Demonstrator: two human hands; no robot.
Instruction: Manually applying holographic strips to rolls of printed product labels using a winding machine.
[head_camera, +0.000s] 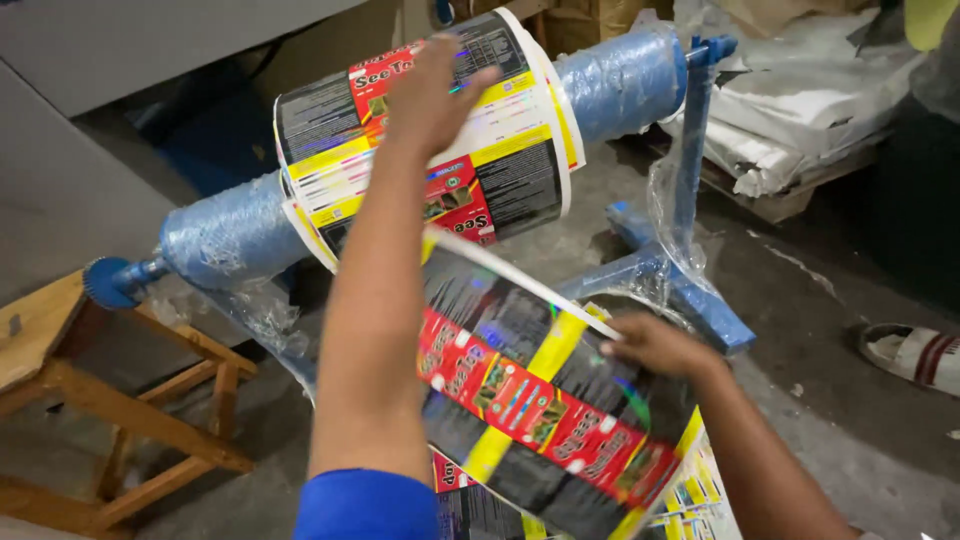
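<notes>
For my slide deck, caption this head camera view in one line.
Left hand rests on a printed film roll on a blue spindle; right hand grips the unrolled sheet.

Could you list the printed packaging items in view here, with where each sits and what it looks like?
Roll of printed film: on the blue-wrapped spindle, under the left hand; cylindrical, with black, yellow, red and white panels.
Loose printed sheet: hanging below the roll, its edge held by the right hand; glossy black with red panels and yellow stripes.
</notes>
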